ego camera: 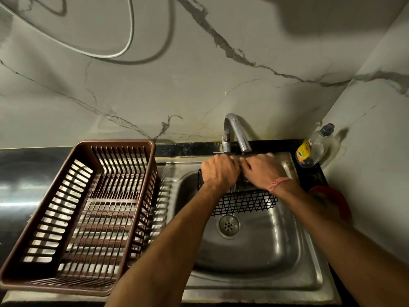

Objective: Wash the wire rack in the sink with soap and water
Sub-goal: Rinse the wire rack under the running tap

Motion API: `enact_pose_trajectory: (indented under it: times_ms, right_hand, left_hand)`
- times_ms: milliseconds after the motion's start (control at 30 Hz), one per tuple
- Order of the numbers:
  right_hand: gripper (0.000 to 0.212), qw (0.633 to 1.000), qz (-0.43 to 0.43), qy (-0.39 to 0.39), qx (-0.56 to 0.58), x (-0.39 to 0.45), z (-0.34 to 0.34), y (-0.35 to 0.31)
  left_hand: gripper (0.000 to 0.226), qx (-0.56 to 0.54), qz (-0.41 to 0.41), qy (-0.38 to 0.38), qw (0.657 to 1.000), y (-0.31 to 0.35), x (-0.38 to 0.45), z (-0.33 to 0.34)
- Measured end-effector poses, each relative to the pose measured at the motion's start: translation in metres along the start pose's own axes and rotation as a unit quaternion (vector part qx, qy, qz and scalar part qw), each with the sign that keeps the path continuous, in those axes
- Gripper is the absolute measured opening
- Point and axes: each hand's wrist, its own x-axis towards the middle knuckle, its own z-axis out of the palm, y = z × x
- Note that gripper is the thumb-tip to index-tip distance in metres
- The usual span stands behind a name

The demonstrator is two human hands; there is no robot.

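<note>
A black wire rack (244,203) stands in the steel sink (254,247), under the curved tap (235,134). Its lattice side faces me above the drain (229,226). My left hand (219,171) grips the rack's top edge, fingers curled over it. My right hand (264,170) lies on the rack's top right beside the left hand, fingers reaching toward the back; whether it holds anything is hidden. A thin trickle of water seems to fall from the spout between my hands. A clear dish-soap bottle (314,147) stands at the sink's back right corner.
A brown plastic dish basket (51,220) sits on the drainboard left of the basin. A red object (332,200) lies on the dark counter at the right, by my forearm. The marble wall stands close behind, with a white cable (130,36) hanging on it.
</note>
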Motion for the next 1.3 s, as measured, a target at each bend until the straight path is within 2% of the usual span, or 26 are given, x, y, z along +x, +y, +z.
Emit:
enact_pose_trajectory:
  times_ms: [100, 233, 367, 467, 567, 633, 700, 767, 867, 967, 1067, 1167, 1200, 1300]
  right_hand:
    - [0.064, 0.990, 0.066, -0.026, 0.118, 0.006, 0.007, -0.005]
    - [0.062, 0.978, 0.157, 0.002, 0.135, 0.010, 0.015, 0.012]
    - [0.056, 0.937, 0.225, -0.036, 0.264, 0.005, 0.025, 0.044]
    - [0.033, 0.928, 0.195, -0.091, 0.305, -0.001, 0.027, 0.055]
    - [0.029, 0.874, 0.217, -0.068, 0.430, -0.014, 0.023, 0.053]
    - [0.029, 0.831, 0.282, -0.055, 0.476, -0.023, 0.026, 0.058]
    - [0.030, 0.822, 0.300, -0.070, 0.479, -0.027, 0.029, 0.057]
    - [0.043, 0.813, 0.306, -0.067, 0.491, -0.025, 0.033, 0.052]
    - [0.057, 0.802, 0.253, -0.074, 0.536, -0.021, 0.026, 0.034]
    - [0.066, 0.789, 0.192, -0.065, 0.580, -0.025, 0.015, 0.021]
    - [0.060, 0.751, 0.201, -0.078, 0.624, -0.029, 0.019, 0.025]
    - [0.039, 0.703, 0.231, -0.063, 0.670, -0.032, 0.022, 0.027]
    - [0.035, 0.691, 0.243, -0.049, 0.679, -0.034, 0.025, 0.029]
    - [0.034, 0.625, 0.270, -0.025, 0.732, -0.040, 0.032, 0.037]
  left_hand:
    - [0.054, -0.004, 0.013, -0.003, 1.000, 0.007, 0.003, -0.002]
    - [0.048, -0.041, 0.047, 0.008, 0.998, 0.006, 0.011, -0.006]
    - [0.047, -0.185, 0.090, -0.017, 0.979, -0.006, 0.016, -0.009]
    - [0.054, -0.295, 0.068, -0.055, 0.951, -0.010, 0.009, -0.014]
    - [0.050, -0.339, 0.065, -0.088, 0.934, -0.013, 0.002, -0.016]
    - [0.049, -0.353, 0.080, -0.104, 0.926, -0.015, -0.001, -0.014]
    - [0.056, -0.352, 0.087, -0.105, 0.926, -0.014, -0.001, -0.007]
    - [0.067, -0.341, 0.049, -0.084, 0.935, -0.008, 0.001, 0.002]
    - [0.081, -0.282, -0.010, -0.069, 0.957, 0.003, 0.008, 0.010]
    - [0.086, -0.193, -0.042, -0.096, 0.976, 0.016, 0.017, 0.008]
    - [0.076, -0.147, -0.052, -0.120, 0.980, 0.026, 0.024, 0.001]
    - [0.058, -0.155, -0.030, -0.135, 0.978, 0.038, 0.025, -0.003]
    - [0.051, -0.143, -0.012, -0.140, 0.980, 0.043, 0.024, -0.004]
    - [0.034, -0.072, 0.076, -0.162, 0.981, 0.058, 0.019, -0.008]
